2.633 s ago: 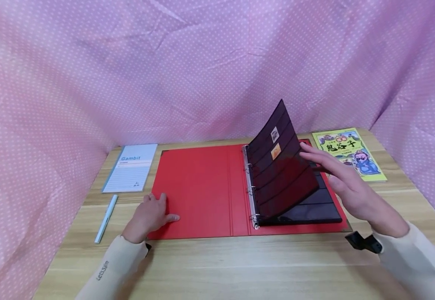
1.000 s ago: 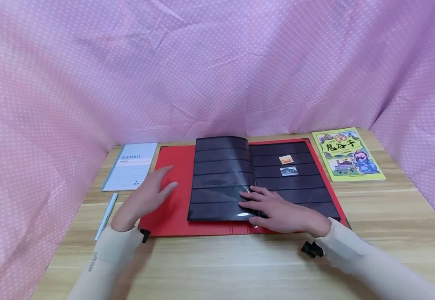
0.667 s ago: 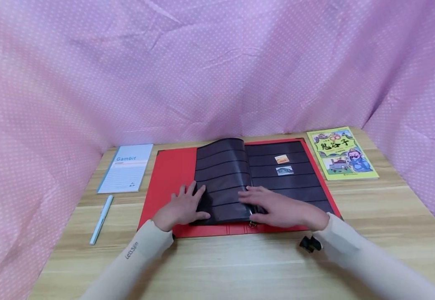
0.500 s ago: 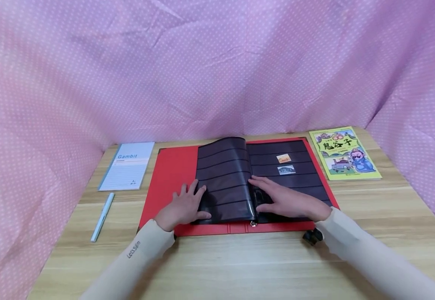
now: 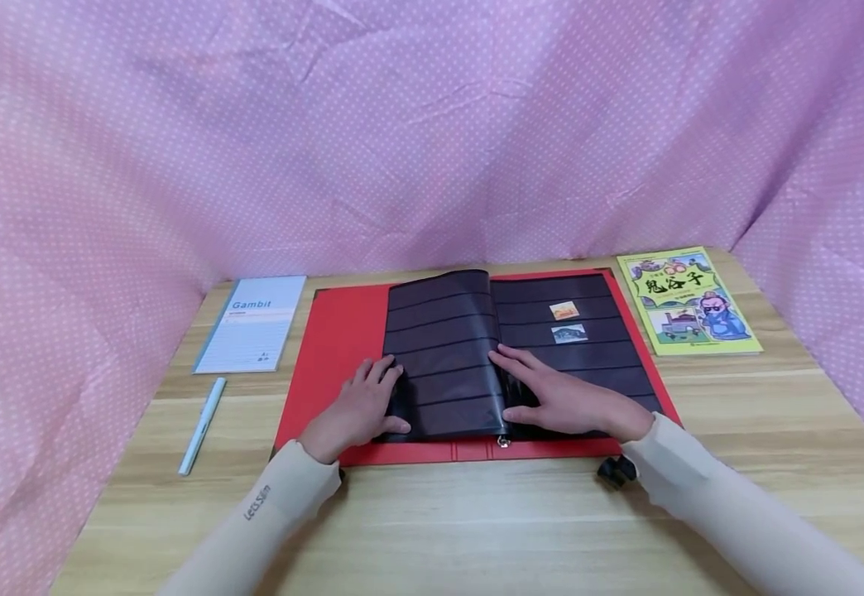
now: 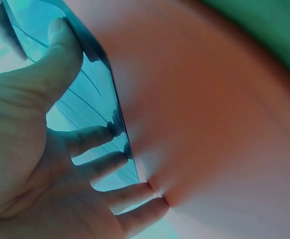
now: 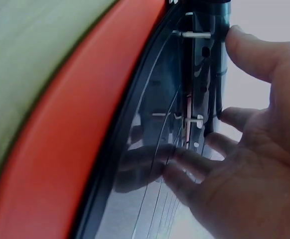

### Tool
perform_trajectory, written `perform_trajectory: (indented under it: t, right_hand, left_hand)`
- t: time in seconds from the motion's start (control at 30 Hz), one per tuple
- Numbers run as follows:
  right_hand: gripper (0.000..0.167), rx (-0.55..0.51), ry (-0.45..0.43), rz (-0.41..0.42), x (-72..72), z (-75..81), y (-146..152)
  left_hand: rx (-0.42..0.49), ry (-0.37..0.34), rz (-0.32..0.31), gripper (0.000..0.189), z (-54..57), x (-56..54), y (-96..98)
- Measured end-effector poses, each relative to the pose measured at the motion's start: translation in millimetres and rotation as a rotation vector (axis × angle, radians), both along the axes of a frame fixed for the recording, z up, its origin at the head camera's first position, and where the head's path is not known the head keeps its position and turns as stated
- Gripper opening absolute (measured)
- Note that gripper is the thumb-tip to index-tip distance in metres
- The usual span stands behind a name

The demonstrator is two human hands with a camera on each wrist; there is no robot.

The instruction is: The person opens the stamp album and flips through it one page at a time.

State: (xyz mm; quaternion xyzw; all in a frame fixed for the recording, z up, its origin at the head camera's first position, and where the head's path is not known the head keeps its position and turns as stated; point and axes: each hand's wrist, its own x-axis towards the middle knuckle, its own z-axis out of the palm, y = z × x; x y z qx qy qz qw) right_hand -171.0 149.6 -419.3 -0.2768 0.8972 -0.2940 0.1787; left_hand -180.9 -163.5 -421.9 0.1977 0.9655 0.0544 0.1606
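A red ring-binder stamp album lies open on the table. One black pocket page is turned to the left, arching near the rings; more black pages lie on the right. Two stamps, an orange one and a grey-blue one, sit in the right page's strips. My left hand rests on the turned page's outer edge, fingers spread; in the left wrist view its fingertips touch edge and cover. My right hand touches the page by the spine. Metal rings show beside its thumb in the right wrist view.
A pale blue "Gambit" notebook lies left of the album, with a light blue pen in front of it. A yellow comic-style book is at the right. Pink dotted cloth hangs behind the wooden table.
The right hand has turned a black page from right to left, then settled by the spine. The left hand has moved from the red cover onto the page's outer edge.
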Motion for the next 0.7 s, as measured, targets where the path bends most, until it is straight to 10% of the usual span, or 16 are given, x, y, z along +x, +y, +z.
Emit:
perform_trajectory:
  t: [0.37, 0.7]
  right_hand:
    - [0.077, 0.042, 0.014, -0.038, 0.5, 7.9, -12]
    - [0.08, 0.099, 0.059, -0.043, 2.2, 6.9, -23]
  left_hand:
    - [0.021, 0.049, -0.015, 0.085, 4.0, -6.0, -9.9]
    - [-0.049, -0.015, 0.109, 0.101, 1.9, -9.5, -23.5]
